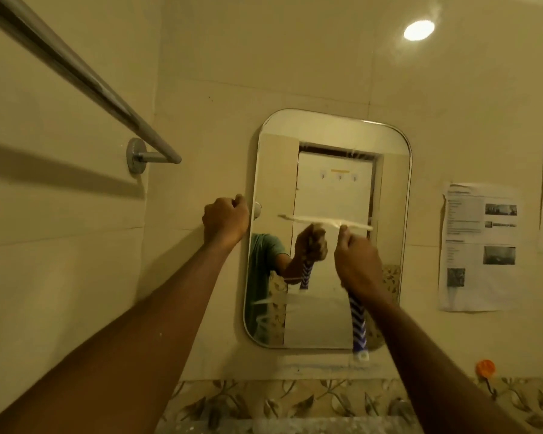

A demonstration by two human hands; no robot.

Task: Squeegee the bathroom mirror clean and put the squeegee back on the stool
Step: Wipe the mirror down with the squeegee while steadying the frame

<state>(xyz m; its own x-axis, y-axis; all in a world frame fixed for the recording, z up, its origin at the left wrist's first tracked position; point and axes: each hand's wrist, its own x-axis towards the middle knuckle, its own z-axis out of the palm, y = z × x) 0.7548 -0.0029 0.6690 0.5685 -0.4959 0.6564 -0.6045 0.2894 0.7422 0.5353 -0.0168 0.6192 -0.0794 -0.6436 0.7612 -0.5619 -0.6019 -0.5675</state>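
A rounded rectangular mirror [323, 189] hangs on the tiled wall ahead. My right hand [358, 261] grips the squeegee [358, 321] by its blue and white handle. Its pale blade lies flat against the glass about halfway up. My left hand [224, 220] is closed on the mirror's left edge, beside a small white knob. Foam streaks remain on the lower left of the glass. The stool is out of sight.
A metal towel rail [85, 79] crosses the upper left wall. Printed paper sheets [478, 245] are stuck to the wall right of the mirror. An orange hook [485, 368] sits low right. A floral tile border [295, 402] runs below.
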